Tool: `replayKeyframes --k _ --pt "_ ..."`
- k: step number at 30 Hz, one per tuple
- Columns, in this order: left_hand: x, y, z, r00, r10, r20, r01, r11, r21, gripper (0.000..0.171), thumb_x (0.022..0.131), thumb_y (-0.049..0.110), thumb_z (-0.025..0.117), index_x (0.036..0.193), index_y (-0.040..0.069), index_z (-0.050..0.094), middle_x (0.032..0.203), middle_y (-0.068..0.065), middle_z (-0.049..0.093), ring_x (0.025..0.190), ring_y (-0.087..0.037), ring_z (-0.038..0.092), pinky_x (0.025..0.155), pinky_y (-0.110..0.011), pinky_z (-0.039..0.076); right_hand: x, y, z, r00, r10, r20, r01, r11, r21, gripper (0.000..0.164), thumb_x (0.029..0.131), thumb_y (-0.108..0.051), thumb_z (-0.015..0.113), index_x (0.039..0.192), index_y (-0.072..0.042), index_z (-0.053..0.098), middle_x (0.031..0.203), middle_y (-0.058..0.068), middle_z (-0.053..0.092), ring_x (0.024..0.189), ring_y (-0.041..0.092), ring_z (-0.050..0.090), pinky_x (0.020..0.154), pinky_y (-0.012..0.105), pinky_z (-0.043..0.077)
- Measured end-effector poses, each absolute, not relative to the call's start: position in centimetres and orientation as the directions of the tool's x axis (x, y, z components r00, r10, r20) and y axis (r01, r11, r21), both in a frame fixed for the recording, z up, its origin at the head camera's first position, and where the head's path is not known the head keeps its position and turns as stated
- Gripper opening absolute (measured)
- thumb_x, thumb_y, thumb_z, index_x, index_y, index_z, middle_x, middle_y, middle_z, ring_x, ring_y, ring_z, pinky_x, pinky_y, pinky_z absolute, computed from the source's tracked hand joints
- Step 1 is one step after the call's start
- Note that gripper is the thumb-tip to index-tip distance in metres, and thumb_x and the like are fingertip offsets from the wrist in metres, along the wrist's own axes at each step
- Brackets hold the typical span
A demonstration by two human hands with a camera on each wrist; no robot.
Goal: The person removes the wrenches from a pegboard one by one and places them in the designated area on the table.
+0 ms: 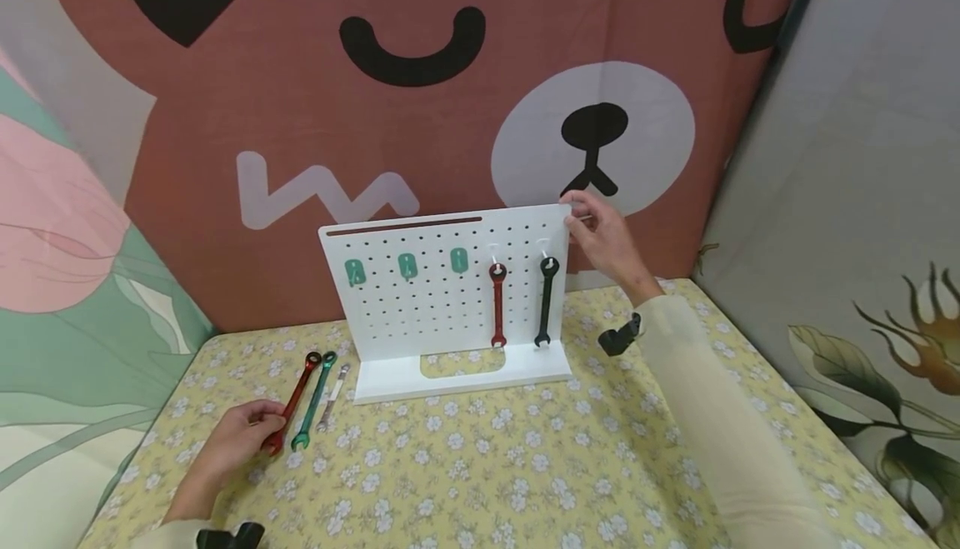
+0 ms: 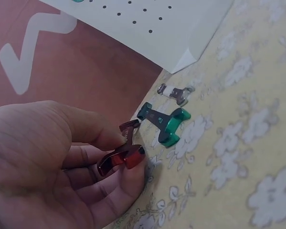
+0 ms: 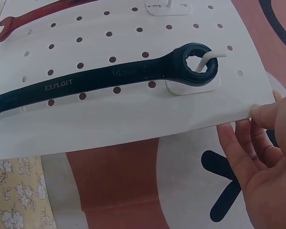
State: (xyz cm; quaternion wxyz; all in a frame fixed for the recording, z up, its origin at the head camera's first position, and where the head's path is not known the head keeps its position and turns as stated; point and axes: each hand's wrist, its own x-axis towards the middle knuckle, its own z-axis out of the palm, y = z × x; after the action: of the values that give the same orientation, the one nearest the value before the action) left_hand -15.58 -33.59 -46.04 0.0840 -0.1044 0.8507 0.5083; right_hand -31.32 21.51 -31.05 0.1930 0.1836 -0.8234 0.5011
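My left hand (image 1: pixel 234 442) pinches a red combination wrench (image 1: pixel 298 391) near its open end, at the left of the table. To its right lie a green wrench (image 1: pixel 315 399) and a small silver wrench (image 1: pixel 334 396) with a white band. With thumb and fingers, my right hand (image 1: pixel 606 237) grips the upper right corner of a white pegboard stand (image 1: pixel 442 307). On white hooks hang another red wrench (image 1: pixel 498 307) and a dark wrench (image 3: pixel 100 80), ring ends up. The left wrist view shows the held red wrench (image 2: pixel 121 160) between thumb and fingers.
Three green hooks (image 1: pixel 407 265) sit on the pegboard's left and middle, with nothing hanging on them. A yellow floral cloth (image 1: pixel 480 466) covers the table. Behind the board hangs a bear-print curtain (image 1: pixel 300 116); a grey floral curtain (image 1: pixel 847 157) is at the right.
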Motion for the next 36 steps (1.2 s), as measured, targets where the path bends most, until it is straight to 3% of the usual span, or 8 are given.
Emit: replayKeyframes --k 7,12,18,21,31,36 --pt "-15.7 -33.5 -46.0 -0.981 -0.074 -0.182 -0.188 0.623 0.759 0.029 0.102 0.009 0.059 0.121 -0.013 0.062 0.096 -0.01 0.066 0.081 -0.021 0.061 0.064 -0.037 0.052 -31.1 21.7 -31.1 -0.85 -0.123 0.513 -0.51 0.443 -0.738 0.026 0.107 -0.008 0.057 0.132 -0.008 0.06 0.107 0.018 0.065 0.09 0.034 0.065 0.086 0.054 0.058" --pt "-15.7 -33.4 -45.8 -0.99 -0.048 -0.136 -0.128 0.722 0.68 0.026 0.101 0.009 0.061 0.118 -0.01 0.063 0.086 -0.008 0.064 0.07 -0.022 0.059 0.059 -0.038 0.048 -31.2 21.8 -31.1 -0.854 -0.128 0.505 -0.507 0.425 -0.75 0.026 0.106 -0.007 0.057 0.132 -0.007 0.06 0.106 0.019 0.064 0.091 0.035 0.065 0.087 0.055 0.057" --pt "-15.4 -32.2 -45.3 -0.991 -0.038 -0.13 -0.109 0.794 0.598 0.033 0.098 0.009 0.065 0.122 -0.012 0.057 0.078 -0.006 0.061 0.059 -0.021 0.056 0.054 -0.038 0.046 -31.1 22.2 -31.0 -0.874 -0.159 0.459 -0.481 0.407 -0.776 0.027 0.107 -0.004 0.054 0.134 -0.004 0.056 0.109 0.022 0.06 0.095 0.037 0.064 0.081 0.031 0.06" --pt "-15.4 -31.6 -45.2 -0.989 -0.054 -0.135 -0.122 0.809 0.575 0.033 0.098 0.009 0.067 0.121 -0.012 0.057 0.079 -0.006 0.061 0.058 -0.02 0.056 0.053 -0.037 0.046 -31.2 22.3 -31.0 -0.873 -0.181 0.453 -0.486 0.389 -0.782 0.029 0.107 -0.002 0.052 0.136 -0.001 0.053 0.111 0.025 0.059 0.096 0.038 0.063 0.079 0.026 0.059" --pt "-15.4 -31.3 -45.2 -0.99 -0.082 -0.116 -0.134 0.82 0.556 0.026 0.097 0.007 0.067 0.116 -0.008 0.058 0.078 -0.007 0.06 0.059 -0.02 0.056 0.052 -0.038 0.047 -31.4 22.2 -30.7 -0.873 -0.17 0.457 -0.486 0.399 -0.778 0.026 0.107 -0.003 0.053 0.133 -0.005 0.055 0.109 0.021 0.06 0.095 0.032 0.064 0.082 0.026 0.059" --pt "-15.3 -31.5 -45.1 -0.991 -0.075 -0.11 -0.123 0.831 0.543 0.028 0.098 0.008 0.067 0.119 -0.008 0.058 0.083 -0.007 0.062 0.06 -0.019 0.057 0.054 -0.038 0.048 -31.6 22.0 -30.7 -0.867 -0.176 0.467 -0.496 0.393 -0.774 0.025 0.106 -0.001 0.054 0.131 -0.005 0.056 0.107 0.02 0.061 0.092 0.031 0.065 0.082 0.033 0.06"
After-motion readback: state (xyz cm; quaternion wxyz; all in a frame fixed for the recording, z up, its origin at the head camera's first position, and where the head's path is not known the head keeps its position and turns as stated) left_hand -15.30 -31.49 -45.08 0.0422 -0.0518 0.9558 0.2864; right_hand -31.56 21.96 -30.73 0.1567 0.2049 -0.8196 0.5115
